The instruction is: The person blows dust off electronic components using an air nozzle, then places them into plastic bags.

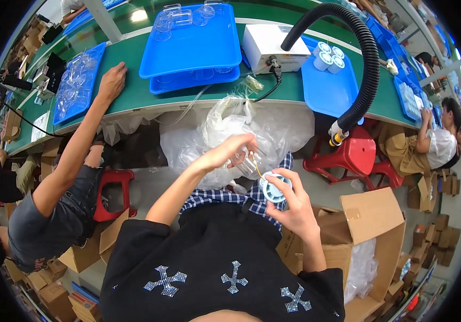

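My right hand (297,206) grips a light-blue round plastic part (273,193) between thumb and fingers, in front of my body. Thin yellowish and reddish wires (257,167) run from this part up toward my left hand (229,151). The fingers of that hand are curled round a clear plastic cup-shaped piece (249,166), seen partly against the plastic behind it. Whether the wires go inside the clear piece is too small to tell. Behind my hands lies a heap of clear plastic bags (225,126) at the bench's front edge.
On the green bench (128,88) stand stacked blue trays (187,48), a white box (273,45) and a tray with light-blue cylinders (328,58). A black flexible hose (372,70) arches down at right, near a red stool (348,153). An open carton (372,214) is at my right; a co-worker's arm (83,129) reaches in at left.
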Motion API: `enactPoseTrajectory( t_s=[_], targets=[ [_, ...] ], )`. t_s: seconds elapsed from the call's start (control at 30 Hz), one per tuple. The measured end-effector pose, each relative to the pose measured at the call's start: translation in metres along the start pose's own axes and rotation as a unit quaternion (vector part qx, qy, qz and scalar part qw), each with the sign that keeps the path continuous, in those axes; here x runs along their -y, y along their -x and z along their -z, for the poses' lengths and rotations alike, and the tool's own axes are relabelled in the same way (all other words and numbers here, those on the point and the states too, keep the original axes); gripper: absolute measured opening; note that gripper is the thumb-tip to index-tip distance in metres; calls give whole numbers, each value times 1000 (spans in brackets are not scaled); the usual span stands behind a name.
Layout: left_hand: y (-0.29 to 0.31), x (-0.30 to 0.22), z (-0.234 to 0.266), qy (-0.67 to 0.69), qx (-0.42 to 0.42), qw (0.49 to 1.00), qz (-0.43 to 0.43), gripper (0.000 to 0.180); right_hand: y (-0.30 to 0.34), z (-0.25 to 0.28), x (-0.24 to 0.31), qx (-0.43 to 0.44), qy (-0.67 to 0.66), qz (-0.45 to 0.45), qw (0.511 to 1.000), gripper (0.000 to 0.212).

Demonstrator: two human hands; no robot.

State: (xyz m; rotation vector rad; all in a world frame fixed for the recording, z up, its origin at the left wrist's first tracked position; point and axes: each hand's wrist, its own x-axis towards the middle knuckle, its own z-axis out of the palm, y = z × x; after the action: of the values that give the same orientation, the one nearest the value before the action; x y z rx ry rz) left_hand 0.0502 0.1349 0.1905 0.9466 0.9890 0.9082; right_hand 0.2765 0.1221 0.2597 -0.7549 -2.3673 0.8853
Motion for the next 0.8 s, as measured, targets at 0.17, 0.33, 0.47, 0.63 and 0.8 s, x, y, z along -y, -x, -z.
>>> enactPoseTrajectory(
  t_s=[0.17, 0.33, 0.47, 0.63, 0.8],
  targets=[
    [3, 15, -24, 74, 58, 994, 63, 39, -1, -9, -2, -40, -38, 67, 996, 59],
    [10, 14, -46, 298, 102, 948, 33, 40, 0, -13, -4, -91, -50, 128, 986, 65],
    [34, -25, -55, 191, 46, 980, -26, 36, -1, -5, -11, -78, -27, 101, 991, 77],
    [42, -32, -61, 31, -15, 994, -108, 32, -2, -4, -8, -103, -66, 74, 990, 80],
    [41, -34, -61, 21, -31, 994, -105, 31, -7, 0, -5, -108, -26, 74, 991, 73]
  ],
)
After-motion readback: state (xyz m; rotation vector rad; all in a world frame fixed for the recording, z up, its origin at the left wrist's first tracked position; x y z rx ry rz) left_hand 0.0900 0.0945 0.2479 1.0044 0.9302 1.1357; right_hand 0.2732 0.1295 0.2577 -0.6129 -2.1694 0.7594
